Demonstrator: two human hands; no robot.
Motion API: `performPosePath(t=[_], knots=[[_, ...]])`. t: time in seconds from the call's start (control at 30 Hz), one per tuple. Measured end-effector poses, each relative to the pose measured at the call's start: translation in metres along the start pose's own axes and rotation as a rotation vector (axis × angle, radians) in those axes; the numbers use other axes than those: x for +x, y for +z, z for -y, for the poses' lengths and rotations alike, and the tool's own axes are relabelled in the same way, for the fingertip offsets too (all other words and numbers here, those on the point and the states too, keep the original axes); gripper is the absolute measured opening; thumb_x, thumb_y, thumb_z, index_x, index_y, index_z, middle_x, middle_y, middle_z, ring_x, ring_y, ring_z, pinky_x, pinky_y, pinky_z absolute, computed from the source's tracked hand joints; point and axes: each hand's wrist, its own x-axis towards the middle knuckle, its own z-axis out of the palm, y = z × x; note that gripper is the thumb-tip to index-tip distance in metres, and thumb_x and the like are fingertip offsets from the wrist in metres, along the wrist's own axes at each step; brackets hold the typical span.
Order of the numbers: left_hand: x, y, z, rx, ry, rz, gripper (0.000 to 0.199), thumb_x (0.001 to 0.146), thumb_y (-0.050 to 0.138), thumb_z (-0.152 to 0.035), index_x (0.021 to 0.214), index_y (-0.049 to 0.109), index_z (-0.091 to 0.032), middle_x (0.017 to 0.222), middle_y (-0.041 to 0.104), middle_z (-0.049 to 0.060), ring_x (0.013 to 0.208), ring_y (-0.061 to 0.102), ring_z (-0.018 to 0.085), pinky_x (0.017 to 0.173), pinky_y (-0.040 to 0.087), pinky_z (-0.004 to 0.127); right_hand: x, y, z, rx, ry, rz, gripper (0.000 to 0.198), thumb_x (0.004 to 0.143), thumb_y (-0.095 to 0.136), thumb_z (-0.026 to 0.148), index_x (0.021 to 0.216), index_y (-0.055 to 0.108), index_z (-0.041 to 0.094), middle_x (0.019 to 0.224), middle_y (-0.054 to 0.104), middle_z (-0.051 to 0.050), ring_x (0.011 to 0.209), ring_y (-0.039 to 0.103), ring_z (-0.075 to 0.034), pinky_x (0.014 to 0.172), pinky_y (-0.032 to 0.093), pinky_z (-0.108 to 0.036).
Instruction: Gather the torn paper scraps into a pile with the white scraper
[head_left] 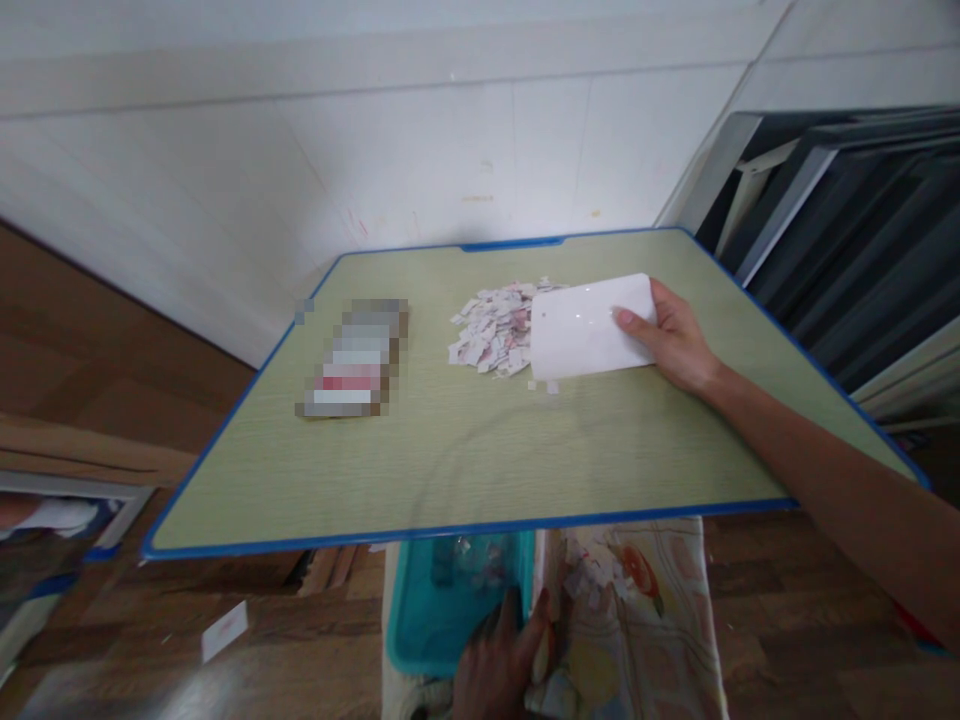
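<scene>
My right hand (682, 340) is closed on one end of a stiff white card (574, 335) with rounded corners, thumb on top and fingers underneath. The card's left end meets and partly covers a heap of small torn paper scraps (491, 330) on the table. Below the table's front edge, my left hand (495, 660) is at the right side of a teal plastic basin (431, 620). Its fingers reach inside the rim and the thumb lies outside, so it appears to grip the rim. Small clear and dark items inside the basin are hard to make out.
The light green table (337, 490) has a blue edge. A pixelated object (352, 360) lies on its left. More scraps (596, 560) rest on a patterned cloth (637, 640) below. Dark panels (862, 210) lean at the right; a paper piece (225, 632) is on the floor.
</scene>
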Motion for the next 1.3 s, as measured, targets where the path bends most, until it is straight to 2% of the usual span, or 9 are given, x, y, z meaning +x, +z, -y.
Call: performPosePath(t=[0.1,0.2,0.33,0.43,0.67,0.8,0.9,1.0,1.3], knots=[[-0.002,-0.001,-0.001,0.025,-0.01,-0.052,0.07,0.068,0.048,-0.008,0.128,0.024,-0.035,0.118,0.052,0.009,0.082,0.058,0.02,0.066,0.049,0.029,0.004,-0.007,-0.003,-0.007,0.0,-0.034,0.033,0.071,0.056,0.045,0.096,0.052,0.023,0.09,0.059,-0.002,0.078,0.056,-0.018,0.066,0.047,-0.031],[-0.002,-0.003,-0.001,0.039,-0.028,-0.061,0.067,0.07,0.047,-0.009,0.127,0.025,-0.036,0.117,0.053,0.008,0.081,0.059,0.02,0.066,0.049,0.029,0.008,-0.02,-0.005,0.025,0.049,-0.026,0.031,0.069,0.059,0.042,0.093,0.054,0.023,0.084,0.06,-0.001,0.068,0.056,-0.015,0.057,0.046,-0.028],[0.0,-0.003,0.001,-0.023,0.014,-0.014,0.072,0.067,0.052,-0.011,0.128,0.023,-0.033,0.122,0.049,0.011,0.086,0.058,0.022,0.068,0.048,0.03,0.008,-0.036,-0.002,0.089,0.167,0.083,0.028,0.065,0.065,0.037,0.088,0.057,0.022,0.074,0.059,0.001,0.055,0.054,-0.011,0.046,0.042,-0.022],[0.0,-0.003,0.001,-0.02,-0.005,0.012,0.074,0.066,0.049,-0.008,0.129,0.021,-0.034,0.123,0.048,0.01,0.086,0.058,0.021,0.068,0.048,0.03,0.006,-0.042,0.001,0.137,0.254,0.185,0.028,0.064,0.066,0.033,0.087,0.058,0.019,0.072,0.061,0.0,0.052,0.053,-0.011,0.043,0.04,-0.021],[-0.001,-0.009,-0.002,-0.031,-0.014,0.03,0.068,0.069,0.046,-0.009,0.128,0.022,-0.034,0.123,0.048,0.01,0.087,0.057,0.022,0.07,0.047,0.032,0.003,-0.04,0.003,0.164,0.314,0.284,0.027,0.065,0.065,0.032,0.088,0.059,0.019,0.072,0.063,0.0,0.052,0.055,-0.011,0.045,0.04,-0.022],[-0.001,-0.013,-0.003,-0.027,-0.014,0.068,0.071,0.07,0.04,-0.003,0.129,0.017,-0.035,0.124,0.047,0.011,0.09,0.056,0.022,0.07,0.046,0.033,-0.001,-0.033,0.011,0.177,0.353,0.432,0.031,0.064,0.067,0.031,0.091,0.06,0.018,0.073,0.064,-0.001,0.054,0.058,-0.012,0.044,0.042,-0.021],[0.0,-0.014,-0.003,-0.034,-0.012,0.12,0.073,0.069,0.042,-0.004,0.129,0.013,-0.034,0.127,0.044,0.013,0.091,0.056,0.024,0.07,0.046,0.034,-0.005,-0.024,0.017,0.213,0.386,0.562,0.03,0.064,0.066,0.029,0.091,0.06,0.018,0.076,0.065,-0.001,0.058,0.06,-0.013,0.046,0.044,-0.02],[0.0,-0.014,-0.002,-0.047,-0.018,0.137,0.075,0.067,0.047,-0.006,0.129,0.015,-0.033,0.129,0.041,0.014,0.093,0.055,0.025,0.071,0.046,0.036,-0.008,-0.019,0.019,0.255,0.416,0.637,0.027,0.066,0.065,0.027,0.091,0.06,0.018,0.077,0.065,-0.001,0.06,0.061,-0.013,0.047,0.046,-0.02],[-0.001,-0.013,-0.002,0.007,-0.027,0.087,0.072,0.069,0.035,0.004,0.128,0.019,-0.035,0.123,0.048,0.011,0.09,0.057,0.02,0.07,0.047,0.032,-0.005,-0.019,0.013,0.324,0.377,0.539,0.027,0.065,0.066,0.024,0.091,0.061,0.018,0.075,0.066,0.0,0.056,0.06,-0.011,0.044,0.045,-0.018]])
